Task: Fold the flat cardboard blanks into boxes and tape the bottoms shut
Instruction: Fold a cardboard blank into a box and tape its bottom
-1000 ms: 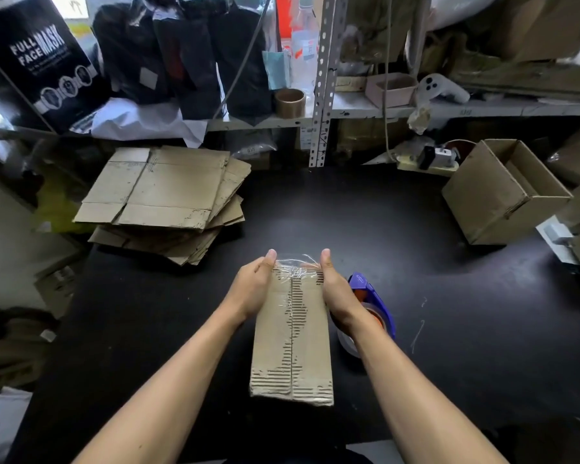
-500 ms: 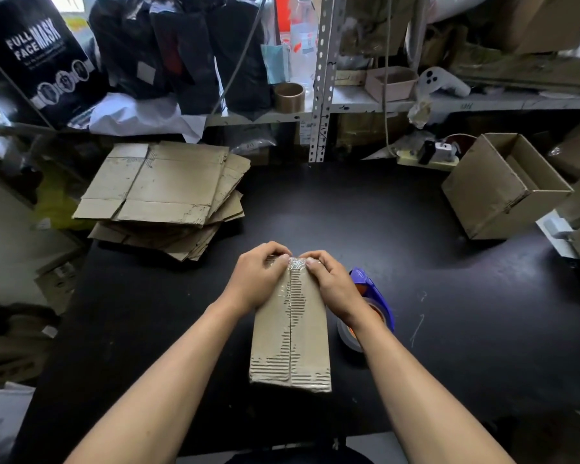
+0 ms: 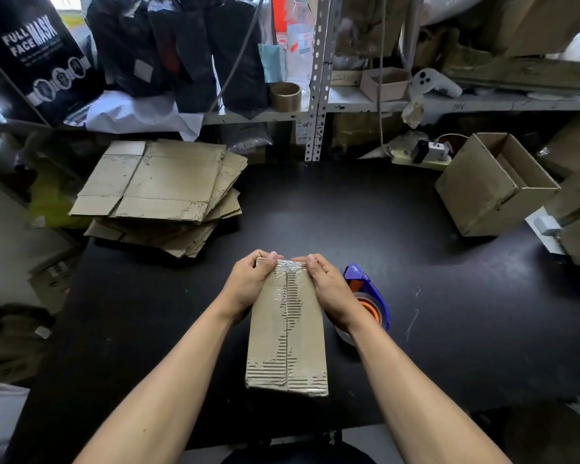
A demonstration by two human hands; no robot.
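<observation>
Both hands, left [image 3: 248,284] and right [image 3: 329,289], grip the far end of a narrow brown cardboard box [image 3: 287,333], fingers curled over clear tape [image 3: 287,267]. A blue tape dispenser [image 3: 369,296] lies just beside it on the black table [image 3: 449,313].

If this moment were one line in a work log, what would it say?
step: pressing tape end over box far edge | left hand: grips box | right hand: grips box | tape dispenser: on table
</observation>
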